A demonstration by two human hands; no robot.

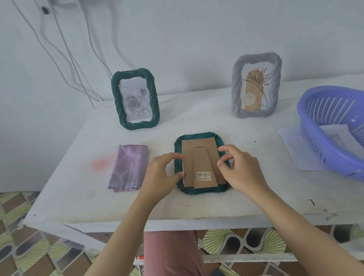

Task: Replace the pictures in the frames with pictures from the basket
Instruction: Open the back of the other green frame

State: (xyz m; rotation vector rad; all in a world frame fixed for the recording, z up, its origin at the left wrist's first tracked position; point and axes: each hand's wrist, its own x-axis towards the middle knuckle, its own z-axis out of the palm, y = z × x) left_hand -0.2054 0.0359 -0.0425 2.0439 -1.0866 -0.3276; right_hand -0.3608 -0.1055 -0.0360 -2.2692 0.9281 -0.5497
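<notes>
A green frame [202,190] lies face down in the middle of the white table [252,195], its brown cardboard back [199,158] with stand and barcode sticker facing up. My left hand [161,176] touches the back's left edge with thumb and fingertips. My right hand [239,168] pinches at the back's right edge. A second green frame [134,99] with a grey rose picture stands at the back left. A grey frame [256,84] with a flower drawing stands at the back right. The purple basket [331,135] sits at the right with a picture inside.
A folded lilac cloth [129,167] lies left of the face-down frame. A white sheet [296,147] lies under the basket's left side. Cables hang on the wall behind. A patterned floor shows below the table's front edge.
</notes>
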